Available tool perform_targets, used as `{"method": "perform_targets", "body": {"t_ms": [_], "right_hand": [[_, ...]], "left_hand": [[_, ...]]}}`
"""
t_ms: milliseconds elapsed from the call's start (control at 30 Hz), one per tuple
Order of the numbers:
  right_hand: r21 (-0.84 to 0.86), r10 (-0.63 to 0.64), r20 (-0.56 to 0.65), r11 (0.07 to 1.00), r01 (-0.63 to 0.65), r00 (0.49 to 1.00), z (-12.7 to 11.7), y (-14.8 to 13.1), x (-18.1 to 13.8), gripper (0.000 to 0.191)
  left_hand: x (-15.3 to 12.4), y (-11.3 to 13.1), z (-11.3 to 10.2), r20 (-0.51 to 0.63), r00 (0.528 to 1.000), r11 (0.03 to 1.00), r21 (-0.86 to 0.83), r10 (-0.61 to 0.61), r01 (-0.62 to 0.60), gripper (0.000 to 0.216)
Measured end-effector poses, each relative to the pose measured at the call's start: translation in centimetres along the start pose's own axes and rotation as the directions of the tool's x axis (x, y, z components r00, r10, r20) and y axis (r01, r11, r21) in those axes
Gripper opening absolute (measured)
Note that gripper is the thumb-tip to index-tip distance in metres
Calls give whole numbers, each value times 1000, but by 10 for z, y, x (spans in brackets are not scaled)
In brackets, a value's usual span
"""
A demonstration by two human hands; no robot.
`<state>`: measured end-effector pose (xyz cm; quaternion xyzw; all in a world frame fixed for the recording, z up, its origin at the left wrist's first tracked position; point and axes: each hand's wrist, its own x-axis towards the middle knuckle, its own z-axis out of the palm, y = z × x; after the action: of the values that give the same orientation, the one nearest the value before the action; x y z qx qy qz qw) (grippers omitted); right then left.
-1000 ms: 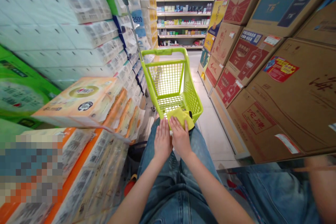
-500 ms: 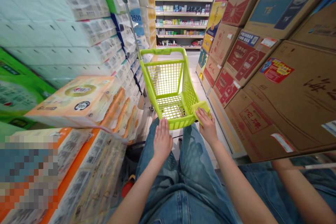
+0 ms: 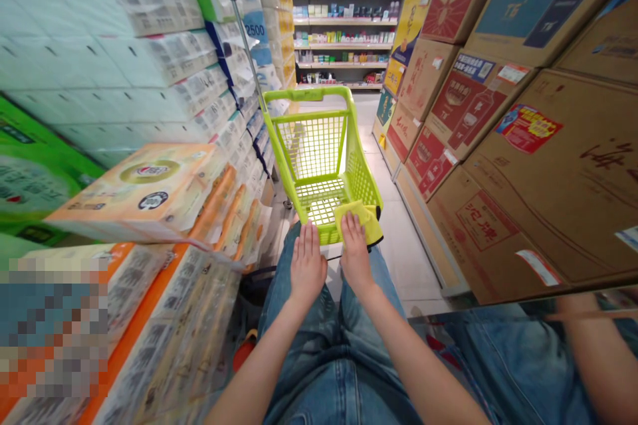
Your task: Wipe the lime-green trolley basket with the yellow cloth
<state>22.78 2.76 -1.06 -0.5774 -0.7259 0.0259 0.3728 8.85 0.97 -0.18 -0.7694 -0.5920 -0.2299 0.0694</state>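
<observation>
A lime-green shopping basket cart [image 3: 310, 153] with mesh walls stands right in front of my knees, its inside facing up. My left hand [image 3: 308, 264] lies with fingers stretched out at the near left corner of its rim, and its thumb side is partly hidden. A yellow cloth [image 3: 371, 222] with a dark edge is draped over the near rim towards the right corner. On top of it, my right hand [image 3: 355, 249] presses and holds the cloth against the rim. A long metal handle [image 3: 244, 30] rises from the cart's far left corner.
Stacked tissue packs [image 3: 144, 60] line the left side, with an orange pack [image 3: 149, 179] jutting out near my left arm. Cardboard cartons [image 3: 548, 179] are piled close on the right. Shelves of small goods [image 3: 343, 26] close off the far end beyond the tiled floor [image 3: 399, 226].
My right hand has slid the yellow cloth left along the near rim, from the right corner towards the middle. My left hand stays in place.
</observation>
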Motion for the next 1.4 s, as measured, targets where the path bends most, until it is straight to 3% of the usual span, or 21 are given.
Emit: {"method": "perform_targets", "body": {"t_ms": [100, 200, 333, 433, 533, 667, 800, 900, 967, 1067, 1233, 1300, 1400], "right_hand": [[-2, -56, 60, 998, 56, 997, 6, -27, -2, 83], [-51, -121, 130, 990, 129, 984, -3, -27, 2, 80], [-139, -150, 150, 975, 172, 977, -30, 12, 6, 79], [-195, -70, 72, 977, 83, 995, -49, 48, 7, 82], [-205, 13, 18, 979, -9, 1000, -54, 63, 8, 84], [-184, 109, 1, 977, -107, 994, -36, 27, 8, 81], [-93, 2, 109, 996, 9, 994, -8, -32, 7, 77], [-55, -72, 151, 995, 81, 986, -2, -51, 7, 75], [-64, -120, 181, 989, 133, 976, -8, -43, 8, 78], [-106, -171, 207, 975, 196, 963, -29, -8, 10, 83], [-199, -23, 92, 979, 41, 995, -61, 58, 17, 84], [-214, 72, 48, 975, -60, 996, -63, 65, 20, 82], [-226, 180, 23, 959, -170, 983, -49, 43, 20, 80]], "left_hand": [[0, -1, -1, -6, 1000, 1000, 4, 9, -9, 84], [0, -1, -1, -9, 1000, 1000, 5, 14, -14, 84], [0, 0, -1, -7, 1000, 1000, -4, 18, -19, 86], [0, 1, -2, -8, 1000, 1000, -8, 23, -23, 88], [-1, 1, -1, -10, 1000, 1000, -13, 23, -23, 89], [-1, 0, 1, -21, 1000, 1000, -16, 16, -16, 89], [-2, -2, 3, -38, 999, 1000, -6, 15, -15, 84], [-2, -3, 2, -58, 998, 1000, -2, 12, -12, 81], [-2, -2, 2, -52, 999, 1000, -11, 13, -13, 82], [-1, -1, 1, -33, 999, 999, -27, 16, -17, 86], [-1, 1, 0, -24, 999, 999, -27, 23, -24, 89], [-1, 2, -1, -26, 999, 999, -24, 22, -22, 89], [0, 3, -1, -34, 999, 1000, -24, 13, -14, 89]]}}
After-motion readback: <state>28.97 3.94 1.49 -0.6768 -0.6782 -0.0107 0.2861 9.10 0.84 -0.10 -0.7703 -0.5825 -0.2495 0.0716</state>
